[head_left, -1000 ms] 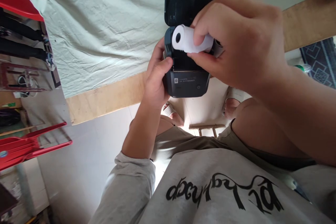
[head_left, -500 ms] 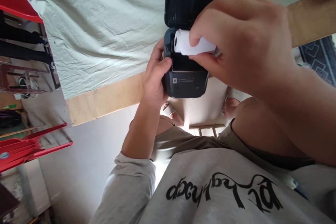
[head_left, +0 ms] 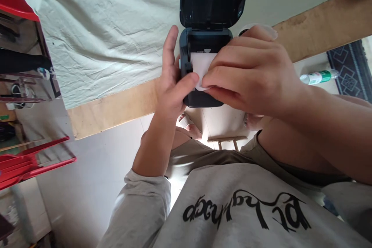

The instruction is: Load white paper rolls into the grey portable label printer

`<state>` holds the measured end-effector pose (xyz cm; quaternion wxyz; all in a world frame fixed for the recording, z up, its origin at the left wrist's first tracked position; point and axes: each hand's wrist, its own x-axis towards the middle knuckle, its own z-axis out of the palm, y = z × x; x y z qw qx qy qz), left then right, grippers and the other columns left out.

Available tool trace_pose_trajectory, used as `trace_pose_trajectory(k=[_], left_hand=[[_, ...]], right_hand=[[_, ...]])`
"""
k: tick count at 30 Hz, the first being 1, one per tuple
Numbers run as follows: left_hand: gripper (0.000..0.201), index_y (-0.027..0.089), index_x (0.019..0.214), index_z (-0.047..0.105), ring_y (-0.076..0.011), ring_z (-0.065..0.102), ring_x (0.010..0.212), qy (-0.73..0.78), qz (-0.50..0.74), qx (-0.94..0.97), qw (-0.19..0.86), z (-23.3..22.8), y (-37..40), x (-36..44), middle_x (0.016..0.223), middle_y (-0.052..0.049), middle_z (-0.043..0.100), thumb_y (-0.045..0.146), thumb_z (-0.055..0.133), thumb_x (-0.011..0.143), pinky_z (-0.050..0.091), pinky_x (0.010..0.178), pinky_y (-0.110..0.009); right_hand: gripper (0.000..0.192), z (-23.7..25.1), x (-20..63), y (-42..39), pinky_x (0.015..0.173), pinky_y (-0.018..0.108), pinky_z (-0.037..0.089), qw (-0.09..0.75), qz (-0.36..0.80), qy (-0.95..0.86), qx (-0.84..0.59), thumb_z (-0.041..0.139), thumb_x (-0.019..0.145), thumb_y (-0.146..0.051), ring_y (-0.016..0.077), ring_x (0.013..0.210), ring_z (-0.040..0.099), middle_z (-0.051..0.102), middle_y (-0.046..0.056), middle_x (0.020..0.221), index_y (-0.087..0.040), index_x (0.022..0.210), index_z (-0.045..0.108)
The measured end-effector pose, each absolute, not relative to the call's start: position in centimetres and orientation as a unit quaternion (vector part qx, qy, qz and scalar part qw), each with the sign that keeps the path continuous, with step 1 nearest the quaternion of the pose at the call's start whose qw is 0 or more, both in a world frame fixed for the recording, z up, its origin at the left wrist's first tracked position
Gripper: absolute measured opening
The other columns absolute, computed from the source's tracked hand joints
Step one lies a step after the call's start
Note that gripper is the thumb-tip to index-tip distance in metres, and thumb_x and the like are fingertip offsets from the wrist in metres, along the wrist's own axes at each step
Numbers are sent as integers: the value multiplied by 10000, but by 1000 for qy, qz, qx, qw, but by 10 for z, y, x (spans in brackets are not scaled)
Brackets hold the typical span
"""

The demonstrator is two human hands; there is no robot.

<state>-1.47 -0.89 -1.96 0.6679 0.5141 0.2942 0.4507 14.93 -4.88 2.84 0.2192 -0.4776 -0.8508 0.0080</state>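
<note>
A small dark thermal printer (head_left: 202, 100) is held at the table's front edge, its black lid (head_left: 210, 6) swung up. White paper (head_left: 200, 64) from a roll covers part of the open compartment and reaches toward the printer's near edge. My left hand (head_left: 171, 89) grips the printer's left side, the thumb over the rim beside the paper and the index finger stretched out. My right hand (head_left: 252, 69) has its fingers pinched on the paper and hides the compartment's right part. How the roll sits beneath the paper cannot be made out.
A pale wrinkled cloth (head_left: 110, 27) covers the table, with a bare wooden edge (head_left: 116, 110). Red chairs (head_left: 37, 161) stand at the left. A clear plastic piece (head_left: 269, 31) shows behind my right hand. A green-labelled bottle (head_left: 318, 77) is at the right.
The white roll was held over the compartment; now its paper lies flat across the opening, pulled toward me. My right hand has moved down and left, and my left index finger has lifted away.
</note>
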Motion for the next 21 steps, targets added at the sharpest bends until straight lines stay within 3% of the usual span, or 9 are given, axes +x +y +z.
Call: trace_pose_trajectory(k=[3,5,7,10,12,14,17,21], left_hand=[[755,317,1221,388,-273,483,1170,281,430,564,646,-23,-6,-17,1199,-15,484,405,737,557,423,948,-352],[743,318,1228,384,-269,491,1149,266,422,581,643,-25,-4,-19,1250,-20,456,373,724,569,434,930,-357],[768,329,1249,355,-270,514,1107,250,413,592,645,-28,-1,-21,1273,-29,442,355,715,571,462,877,-365],[846,332,1278,317,-272,554,1026,231,401,610,643,-32,2,-22,1262,-48,448,347,727,538,487,806,-370],[879,330,1285,311,-277,556,1014,228,405,617,635,-34,4,-22,1257,-53,446,367,733,514,488,799,-378],[888,332,1276,321,-288,539,1039,234,412,618,627,-37,4,-21,1253,-53,443,402,736,493,486,810,-388],[898,339,1261,333,-302,492,1109,248,423,613,620,-41,4,-21,1220,-48,454,430,743,468,467,869,-407],[925,355,1255,322,-291,477,1136,246,435,594,630,-41,3,-20,1189,-34,463,422,766,447,431,939,-417]], right_hand=[[197,24,159,-51,709,259,297,303,-38,-860,-410,489,764,-407,62,761,472,569,-53,813,-233,780,580],[232,27,167,-51,750,265,327,348,-37,-826,-442,495,744,-399,82,824,495,552,-1,813,-191,798,581],[337,31,174,-50,788,268,336,348,-11,-766,-540,478,739,-423,121,949,498,545,35,950,-177,945,581],[622,33,179,-46,883,299,316,323,22,-693,-644,415,745,-518,199,1163,419,433,59,1233,-149,1246,435],[644,30,180,-43,921,315,295,339,43,-692,-636,383,760,-522,202,1197,404,421,48,1259,-148,1284,395],[518,29,180,-42,878,296,307,401,51,-695,-594,376,784,-463,159,1129,462,489,18,1182,-176,1208,457],[322,34,178,-47,747,251,301,462,15,-692,-554,368,786,-415,71,860,491,571,18,908,-166,878,549],[430,44,173,-58,576,215,196,309,52,-756,-575,339,804,-420,0,546,200,370,26,534,-92,531,401]])
